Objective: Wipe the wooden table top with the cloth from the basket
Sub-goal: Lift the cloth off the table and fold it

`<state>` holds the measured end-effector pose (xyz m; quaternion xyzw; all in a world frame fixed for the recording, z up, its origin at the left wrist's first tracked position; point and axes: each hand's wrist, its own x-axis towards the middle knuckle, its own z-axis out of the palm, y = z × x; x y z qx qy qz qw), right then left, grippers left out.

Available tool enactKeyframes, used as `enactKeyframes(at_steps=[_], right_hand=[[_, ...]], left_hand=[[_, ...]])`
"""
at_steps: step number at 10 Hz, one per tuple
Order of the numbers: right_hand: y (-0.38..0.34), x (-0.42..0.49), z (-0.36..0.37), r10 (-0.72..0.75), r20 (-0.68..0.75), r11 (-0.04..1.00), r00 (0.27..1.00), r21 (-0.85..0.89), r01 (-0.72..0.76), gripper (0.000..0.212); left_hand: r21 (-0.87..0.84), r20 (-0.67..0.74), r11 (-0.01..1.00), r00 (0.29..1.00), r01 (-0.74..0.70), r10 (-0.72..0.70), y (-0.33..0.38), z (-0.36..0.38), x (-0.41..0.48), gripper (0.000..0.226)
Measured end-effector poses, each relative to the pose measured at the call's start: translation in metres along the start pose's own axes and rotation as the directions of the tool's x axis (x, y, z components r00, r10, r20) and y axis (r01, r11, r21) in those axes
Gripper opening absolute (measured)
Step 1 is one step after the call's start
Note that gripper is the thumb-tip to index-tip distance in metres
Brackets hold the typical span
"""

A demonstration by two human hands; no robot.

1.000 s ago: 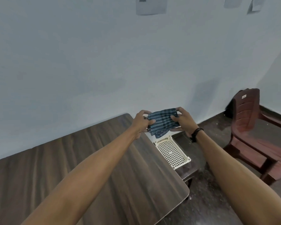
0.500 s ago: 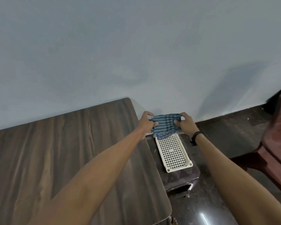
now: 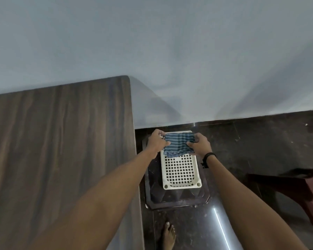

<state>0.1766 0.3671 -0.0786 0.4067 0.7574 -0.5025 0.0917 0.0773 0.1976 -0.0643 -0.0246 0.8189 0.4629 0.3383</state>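
Note:
A blue striped cloth (image 3: 178, 145) is stretched between both my hands over the far end of a white perforated basket (image 3: 181, 175). My left hand (image 3: 156, 141) pinches the cloth's left edge and my right hand (image 3: 200, 144) grips its right edge. The basket stands on a low dark stool (image 3: 177, 199) to the right of the wooden table top (image 3: 61, 150). I cannot tell whether the cloth touches the basket.
A pale wall runs behind the table and stool. The dark glossy floor (image 3: 260, 150) spreads to the right. A dark red plastic chair (image 3: 311, 188) stands at the right edge. A bare foot (image 3: 168, 235) is on the floor below the stool.
My view has tilted down, so the table, basket and floor now fill the frame. Both hands have lowered the cloth closer to the basket's far end.

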Motion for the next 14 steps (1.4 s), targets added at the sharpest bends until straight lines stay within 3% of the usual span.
enactKeyframes(at_steps=[4, 6, 9, 11, 14], right_hand=[[0.043, 0.069, 0.042, -0.039, -0.069, 0.952, 0.997, -0.304, 0.017, 0.040], [0.052, 0.078, 0.051, -0.123, -0.069, 0.912, 0.990, -0.401, 0.085, 0.050], [0.061, 0.085, 0.054, -0.244, -0.038, 0.822, 0.969, -0.538, 0.186, 0.036], [0.059, 0.069, 0.059, -0.318, -0.065, 0.733, 0.946, -0.650, 0.202, 0.029], [-0.006, 0.027, 0.023, -0.369, -0.118, 0.741, 0.922, -0.636, 0.216, 0.022]], left_hand=[[0.290, -0.110, 0.957, 0.994, 0.015, 0.018, -0.048, 0.051, 0.070, 0.030], [0.424, -0.086, 0.905, 0.993, -0.032, 0.075, -0.059, 0.057, 0.080, 0.031], [0.588, -0.019, 0.796, 0.982, -0.140, 0.187, -0.066, 0.066, 0.081, 0.028], [0.693, -0.045, 0.706, 0.968, -0.148, 0.246, -0.058, 0.066, 0.070, 0.044], [0.667, -0.012, 0.723, 0.968, -0.179, 0.251, -0.004, -0.001, 0.022, 0.045]])
